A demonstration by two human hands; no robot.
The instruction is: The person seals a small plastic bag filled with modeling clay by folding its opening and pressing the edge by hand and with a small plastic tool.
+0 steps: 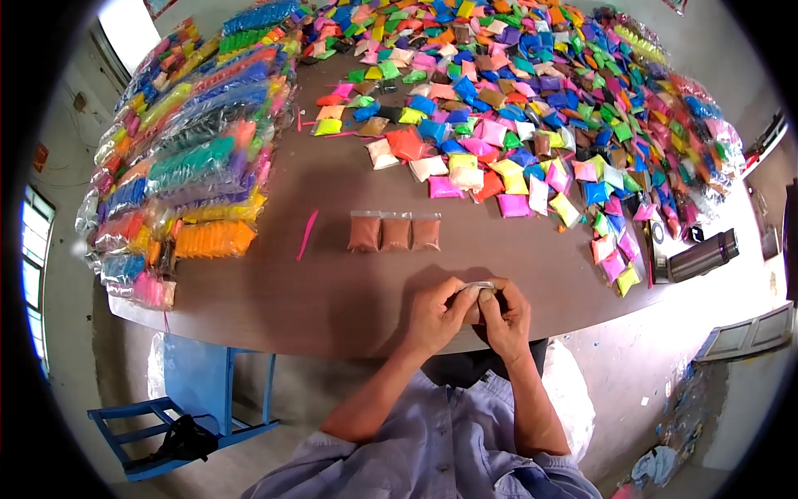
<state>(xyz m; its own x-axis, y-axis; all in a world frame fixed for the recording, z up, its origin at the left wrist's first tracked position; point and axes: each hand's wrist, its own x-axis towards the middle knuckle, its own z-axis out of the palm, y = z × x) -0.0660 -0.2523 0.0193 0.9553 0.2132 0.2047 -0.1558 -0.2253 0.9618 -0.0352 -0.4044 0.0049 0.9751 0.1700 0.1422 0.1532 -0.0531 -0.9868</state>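
Note:
Near the table's front edge, my left hand (437,317) and my right hand (506,321) pinch the top of a small clear zip bag (474,314) with brown contents. Both thumbs press along its upper strip, and my fingers cover most of the bag. Beyond my hands, three brown-filled zip bags (396,232) lie side by side in a row on the brown table (332,291). A thin pink plastic tool (307,234) rests to the left of that row.
Many small colourful bags (499,108) spread over the table's far and right parts. Large clear packs (191,166) are stacked along the left. A metal flask (703,255) lies at the right edge. A blue chair (195,391) stands at front left.

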